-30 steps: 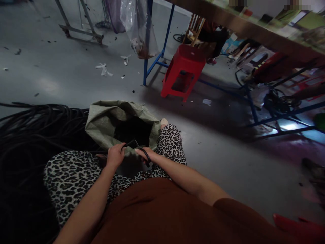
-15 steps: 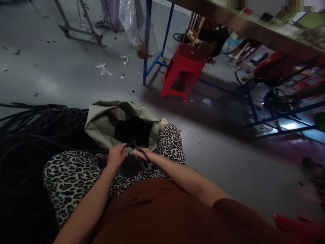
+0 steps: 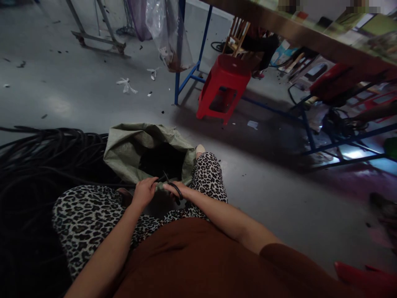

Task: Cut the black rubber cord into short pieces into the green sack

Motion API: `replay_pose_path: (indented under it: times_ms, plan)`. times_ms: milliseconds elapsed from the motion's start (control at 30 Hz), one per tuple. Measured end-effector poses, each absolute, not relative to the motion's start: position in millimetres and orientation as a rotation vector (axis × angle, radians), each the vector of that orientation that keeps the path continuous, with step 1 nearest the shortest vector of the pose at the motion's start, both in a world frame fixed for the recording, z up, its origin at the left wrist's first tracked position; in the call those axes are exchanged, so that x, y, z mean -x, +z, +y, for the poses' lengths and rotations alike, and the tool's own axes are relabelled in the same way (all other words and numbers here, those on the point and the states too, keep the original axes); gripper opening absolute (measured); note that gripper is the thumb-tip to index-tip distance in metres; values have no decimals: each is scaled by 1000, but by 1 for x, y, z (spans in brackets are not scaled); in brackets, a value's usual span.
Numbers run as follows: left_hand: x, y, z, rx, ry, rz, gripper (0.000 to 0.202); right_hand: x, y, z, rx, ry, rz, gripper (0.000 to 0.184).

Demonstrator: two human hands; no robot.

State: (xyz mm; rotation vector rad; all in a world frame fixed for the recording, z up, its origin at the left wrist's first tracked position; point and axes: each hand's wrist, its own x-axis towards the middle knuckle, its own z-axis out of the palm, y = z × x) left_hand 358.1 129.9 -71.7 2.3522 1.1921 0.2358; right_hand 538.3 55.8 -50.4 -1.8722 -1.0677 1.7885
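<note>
Between my knees stands a grey-green woven sack (image 3: 121,150) with its mouth open and dark contents that I cannot make out. My right hand (image 3: 182,189) is closed around the black handles of a pair of scissors (image 3: 176,191), whose blades point up over the sack's near rim. My left hand (image 3: 144,192) pinches a black rubber cord (image 3: 160,179), and its end reaches toward the blades. Whether the blades touch the cord is too small to tell. A large heap of similar black cords (image 3: 62,142) lies on the floor to the left.
A red plastic stool (image 3: 228,74) stands beyond the sack, beside a blue-legged table (image 3: 263,18). A clear plastic bag (image 3: 164,33) hangs at the table's corner. Scraps (image 3: 126,85) litter the grey floor. Another person (image 3: 263,45) sits behind the table.
My left hand has shifted slightly to the right, closer to the scissors, with the cord still in its fingers. My right hand and the sack have hardly moved.
</note>
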Motion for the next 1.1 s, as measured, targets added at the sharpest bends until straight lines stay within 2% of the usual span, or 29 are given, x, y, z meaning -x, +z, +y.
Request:
replay_pose_path:
  times_ms: [633,1100]
  plan:
    - [-358,-76,131,-2301,247,1177,34,-534,-28,55,1990,1691,-970,30]
    - [-356,-83,133,-2316,271,1219,34,-533,-46,53,2021,1547,-1108,34]
